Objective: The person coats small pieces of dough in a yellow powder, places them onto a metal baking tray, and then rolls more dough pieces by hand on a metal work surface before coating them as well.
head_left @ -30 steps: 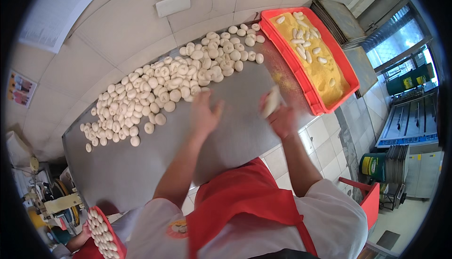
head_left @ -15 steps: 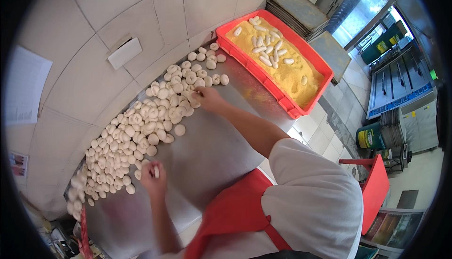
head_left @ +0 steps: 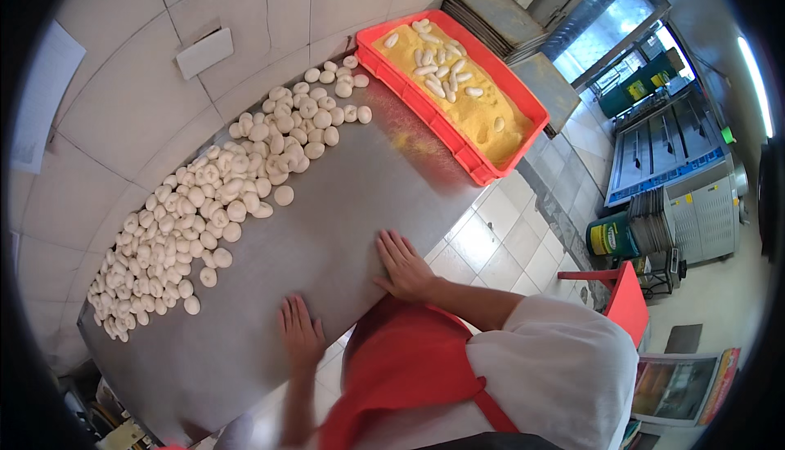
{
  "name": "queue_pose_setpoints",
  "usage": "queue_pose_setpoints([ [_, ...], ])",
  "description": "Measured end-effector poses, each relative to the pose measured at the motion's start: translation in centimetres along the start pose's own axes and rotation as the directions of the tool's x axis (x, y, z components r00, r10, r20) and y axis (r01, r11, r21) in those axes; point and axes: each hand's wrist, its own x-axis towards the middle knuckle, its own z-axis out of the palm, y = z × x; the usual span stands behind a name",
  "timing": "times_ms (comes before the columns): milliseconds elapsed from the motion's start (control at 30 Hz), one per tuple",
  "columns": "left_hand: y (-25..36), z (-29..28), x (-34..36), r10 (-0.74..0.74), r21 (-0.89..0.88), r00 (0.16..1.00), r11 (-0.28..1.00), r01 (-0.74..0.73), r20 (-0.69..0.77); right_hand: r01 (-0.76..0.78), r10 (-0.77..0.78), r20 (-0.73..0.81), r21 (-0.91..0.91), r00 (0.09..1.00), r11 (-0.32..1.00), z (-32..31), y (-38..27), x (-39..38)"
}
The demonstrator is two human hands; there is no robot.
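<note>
Both hands are empty and flat, fingers spread: left hand (head_left: 300,333) and right hand (head_left: 403,264) rest on the near edge of the steel table (head_left: 343,205). The dough pieces (head_left: 221,197) sit well apart, heaped along the wall side. The orange crate (head_left: 441,123) of yellow meal, I think, overhangs the table's end, so a bump could tip it.
</note>
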Motion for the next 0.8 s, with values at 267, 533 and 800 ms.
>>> queue_pose_setpoints([
  [267,0.3,-2.9,19.4,0.024,0.125,0.998,0.992,-0.016,-0.065,-0.157,0.129,-0.217,-0.117,0.967,0.981,-1.8,4.2,22.7],
  [533,3.9,-1.3,1.8,-0.228,0.098,0.970,0.971,0.219,0.090,-0.057,0.056,0.066,0.009,0.996,0.998,-0.2,0.9,5.6],
  [800,4.4,-5.0,3.7,-0.151,-0.407,0.979,0.892,0.195,0.139,-0.327,0.369,0.030,0.530,0.929,0.782,-0.3,0.0,1.7],
])
